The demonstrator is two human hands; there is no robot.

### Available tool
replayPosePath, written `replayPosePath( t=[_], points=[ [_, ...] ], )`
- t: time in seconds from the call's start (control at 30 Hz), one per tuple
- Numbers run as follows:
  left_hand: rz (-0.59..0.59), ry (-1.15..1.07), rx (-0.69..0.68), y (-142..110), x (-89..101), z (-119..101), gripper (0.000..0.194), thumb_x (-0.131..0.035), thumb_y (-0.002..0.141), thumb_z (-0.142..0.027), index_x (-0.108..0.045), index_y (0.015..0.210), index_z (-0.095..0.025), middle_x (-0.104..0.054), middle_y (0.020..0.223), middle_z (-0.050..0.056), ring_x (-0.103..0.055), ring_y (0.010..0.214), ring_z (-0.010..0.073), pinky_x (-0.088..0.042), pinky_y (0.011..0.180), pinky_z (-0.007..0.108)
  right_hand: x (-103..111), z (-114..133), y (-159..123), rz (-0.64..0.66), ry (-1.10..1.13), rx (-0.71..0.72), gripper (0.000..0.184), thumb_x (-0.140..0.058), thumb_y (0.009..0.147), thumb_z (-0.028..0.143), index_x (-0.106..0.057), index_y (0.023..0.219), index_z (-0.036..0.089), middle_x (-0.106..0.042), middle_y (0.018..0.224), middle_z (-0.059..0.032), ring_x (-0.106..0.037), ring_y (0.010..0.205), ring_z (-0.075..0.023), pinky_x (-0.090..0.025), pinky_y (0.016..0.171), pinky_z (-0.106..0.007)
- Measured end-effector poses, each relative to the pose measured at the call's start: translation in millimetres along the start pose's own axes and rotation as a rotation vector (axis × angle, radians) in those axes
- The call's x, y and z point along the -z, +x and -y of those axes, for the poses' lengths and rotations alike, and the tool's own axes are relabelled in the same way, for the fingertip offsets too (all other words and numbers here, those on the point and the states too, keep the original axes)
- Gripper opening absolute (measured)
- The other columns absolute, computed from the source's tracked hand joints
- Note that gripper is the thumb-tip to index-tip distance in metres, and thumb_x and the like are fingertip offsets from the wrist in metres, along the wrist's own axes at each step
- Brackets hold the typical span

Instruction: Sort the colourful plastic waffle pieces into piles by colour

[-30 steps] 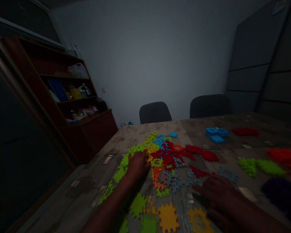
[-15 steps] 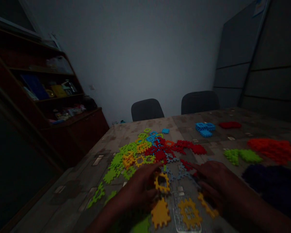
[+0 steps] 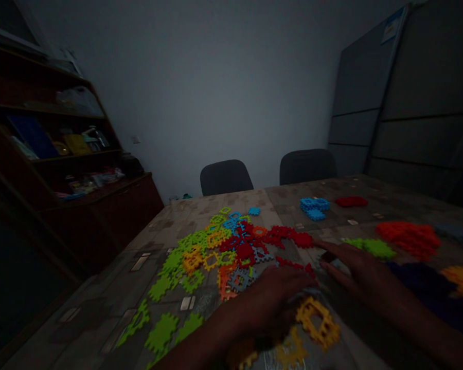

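**Reaching with Both Hands among Toothed Plastic Pieces**

Reaching low over the counter (image 3: 100, 298) with the left hand (image 3: 268, 300), bending its fingers beside yellow frames (image 3: 330, 334) and hiding the fingertips; leaving grip impossible to tell. Extending the right hand (image 3: 357, 264) with fingers parted, pointing toward the red pieces (image 3: 303, 239); gripping nothing visible, contact being too dim to judge. Showing partial grouping by colour, judging from the layout: displaying separate clusters toward the right, including a blue pile (image 3: 314, 204), a red pile (image 3: 351, 202), a green pile (image 3: 378, 247), an orange-red pile (image 3: 409, 237) and a dark purple pile (image 3: 428, 290). Leaving many pieces mingling mid-counter in a multicoloured heap (image 3: 244, 252), with green pieces (image 3: 162, 331) spreading toward the near left.
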State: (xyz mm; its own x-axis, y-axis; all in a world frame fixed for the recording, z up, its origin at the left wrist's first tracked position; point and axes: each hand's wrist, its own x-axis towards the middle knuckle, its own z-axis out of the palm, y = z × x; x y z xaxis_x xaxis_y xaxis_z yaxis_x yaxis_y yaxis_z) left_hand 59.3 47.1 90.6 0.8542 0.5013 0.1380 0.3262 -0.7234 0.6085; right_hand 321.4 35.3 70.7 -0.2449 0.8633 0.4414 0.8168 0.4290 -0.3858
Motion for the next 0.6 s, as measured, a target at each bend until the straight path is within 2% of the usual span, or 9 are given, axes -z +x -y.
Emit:
replayPosePath(
  t=[0.07, 0.13, 0.2, 0.3, 0.4, 0.5, 0.6],
  points=[
    [-0.135, 0.022, 0.067, -15.4, -1.1, 9.7, 0.066, -0.066, 0.094, -0.006, -0.051, 0.153, -0.029, -0.056, 0.156, 0.007, -0.051, 0.144, 0.0271, -0.039, 0.123, 0.046, 3.1, -0.1, -3.7, 0.063, 0.053, 0.080, 0.044, -0.053, 0.098, 0.031, -0.067, 0.139, 0.028, -0.079, 0.108, -0.0099, -0.074, 0.096, -0.0281, -0.059, 0.086, -0.046],
    [-0.210, 0.064, 0.148, -36.6, -0.1, 22.9, 0.060, -0.063, 0.095, -0.010, -0.054, 0.151, -0.029, -0.058, 0.154, 0.007, -0.053, 0.142, 0.0270, -0.041, 0.122, 0.045, 2.2, 1.4, -9.3, 0.173, 0.129, 0.154, 0.048, -0.060, 0.096, 0.029, -0.064, 0.143, 0.032, -0.076, 0.123, -0.0086, -0.070, 0.111, -0.0282, -0.056, 0.097, -0.048],
    [-0.278, 0.110, 0.212, -57.7, 2.9, 37.6, 0.053, -0.060, 0.097, -0.015, -0.058, 0.148, -0.028, -0.059, 0.153, 0.008, -0.053, 0.142, 0.0282, -0.042, 0.121, 0.046, -3.2, 4.7, -15.1, 0.303, 0.203, 0.212, 0.058, -0.064, 0.093, 0.023, -0.057, 0.149, 0.036, -0.069, 0.139, -0.0067, -0.062, 0.128, -0.0286, -0.052, 0.107, -0.049],
    [-0.392, 0.155, 0.267, -78.6, 9.9, 54.4, 0.044, -0.057, 0.097, -0.020, -0.065, 0.140, -0.026, -0.066, 0.145, 0.010, -0.060, 0.135, 0.0293, -0.046, 0.117, 0.047, -14.7, 14.3, -20.3, 0.421, 0.236, 0.249, 0.073, -0.068, 0.085, 0.013, -0.053, 0.152, 0.039, -0.062, 0.150, -0.0051, -0.053, 0.140, -0.0303, -0.040, 0.119, -0.054],
    [-0.449, 0.164, 0.284, -84.0, 16.4, 59.9, 0.038, -0.057, 0.096, -0.024, -0.070, 0.132, -0.024, -0.071, 0.136, 0.011, -0.065, 0.127, 0.0289, -0.049, 0.113, 0.046, -20.3, 28.7, -20.0, 0.504, 0.218, 0.211, 0.086, -0.068, 0.073, 0.004, -0.055, 0.151, 0.037, -0.062, 0.150, -0.0055, -0.050, 0.143, -0.0323, -0.029, 0.125, -0.059],
    [-0.464, 0.155, 0.283, -81.9, 19.3, 59.8, 0.037, -0.056, 0.095, -0.024, -0.072, 0.129, -0.022, -0.072, 0.134, 0.011, -0.066, 0.127, 0.0280, -0.050, 0.112, 0.044, -18.2, 41.3, -17.6, 0.576, 0.221, 0.162, 0.090, -0.066, 0.069, 0.003, -0.054, 0.153, 0.034, -0.061, 0.151, -0.0072, -0.049, 0.144, -0.0334, -0.033, 0.123, -0.060],
    [-0.445, 0.142, 0.281, -80.8, 18.2, 61.1, 0.036, -0.055, 0.096, -0.026, -0.072, 0.128, -0.022, -0.072, 0.134, 0.010, -0.065, 0.127, 0.0275, -0.050, 0.112, 0.044, -15.7, 45.9, -17.1, 0.639, 0.224, 0.120, 0.088, -0.067, 0.073, 0.009, -0.051, 0.156, 0.032, -0.056, 0.157, -0.0093, -0.043, 0.148, -0.0359, -0.034, 0.121, -0.064]
  ],
)
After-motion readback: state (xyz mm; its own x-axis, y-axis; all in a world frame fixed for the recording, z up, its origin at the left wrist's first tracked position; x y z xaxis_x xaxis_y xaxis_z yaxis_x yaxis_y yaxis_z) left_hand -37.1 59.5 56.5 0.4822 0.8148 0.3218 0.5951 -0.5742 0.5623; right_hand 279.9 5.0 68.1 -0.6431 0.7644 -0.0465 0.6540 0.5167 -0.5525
